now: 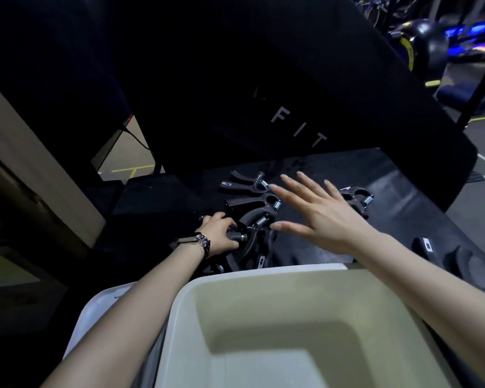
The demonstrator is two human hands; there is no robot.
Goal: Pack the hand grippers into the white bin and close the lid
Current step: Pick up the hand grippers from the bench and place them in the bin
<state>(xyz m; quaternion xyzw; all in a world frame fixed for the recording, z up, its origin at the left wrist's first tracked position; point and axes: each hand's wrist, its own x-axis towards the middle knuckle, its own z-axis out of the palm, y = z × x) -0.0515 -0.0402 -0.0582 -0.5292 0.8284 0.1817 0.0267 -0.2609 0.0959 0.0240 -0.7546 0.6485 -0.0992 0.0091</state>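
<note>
A: Status on your hands?

B: Your left hand [219,233] has its fingers curled round a black plastic hand gripper with a steel coil spring [247,231], at the near left of the pile. That grip is clenched on its knurled knob end. There's a beaded bracelet [203,242] on that wrist.

A: And the right?

B: Your right hand [319,217] is above the pile, palm down, fingers straight and spread. Its grip is released and holds nothing. I can't tell if it touches anything below.

A: Where are the grippers?

B: All on the black matte table [403,228], none in the bin. Two more black spring grippers lie just beyond your left hand: one [255,204] beside the held one, and another [245,184] farther back. A fourth [357,198] sits past your right hand's fingers, partly hidden by them. A black handle with a white label [424,245] lies well apart on the right side of the table. More black parts lie near the bin edge, too dark to sort out.

A: Bin?

B: The white rectangular plastic bin [185,331] is nearest you, between your forearms, with its interior bare. A pale grey-white flat plastic panel [95,312] sticks out from under its left side; it may be the lid, but I can't confirm.

A: Background?

B: A black upright panel with the white letters "FIT" [297,130] stands behind the table.
</note>
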